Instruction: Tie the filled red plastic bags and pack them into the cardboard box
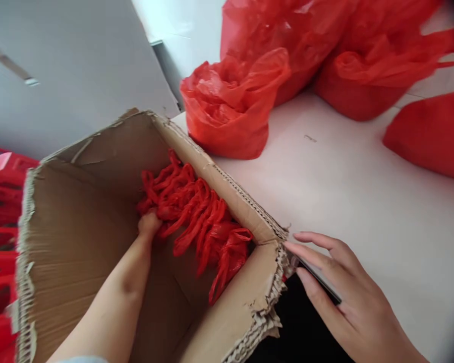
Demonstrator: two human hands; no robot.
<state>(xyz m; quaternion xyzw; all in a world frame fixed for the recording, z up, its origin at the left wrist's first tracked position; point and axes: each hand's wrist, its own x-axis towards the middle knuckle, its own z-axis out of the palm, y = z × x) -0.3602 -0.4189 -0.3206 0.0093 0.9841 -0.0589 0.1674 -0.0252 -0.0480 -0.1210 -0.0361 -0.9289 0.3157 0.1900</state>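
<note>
Deep inside an open cardboard box, my left hand is closed at the far end of a row of knotted red plastic bags. Its fingertips are hidden among the red plastic, and the hand appears to grip one of the bags. The row lies along the box's right wall. My right hand is outside the box, its fingers stretched and apart. The index fingertip is at the torn corner of the box rim. A dark, thin edge shows between the thumb and fingers; what it belongs to is unclear.
A small full red bag stands on the white table beside the box. Larger red bags stand behind it, and another is at the right edge. Red plastic crates are at left, below a grey panel.
</note>
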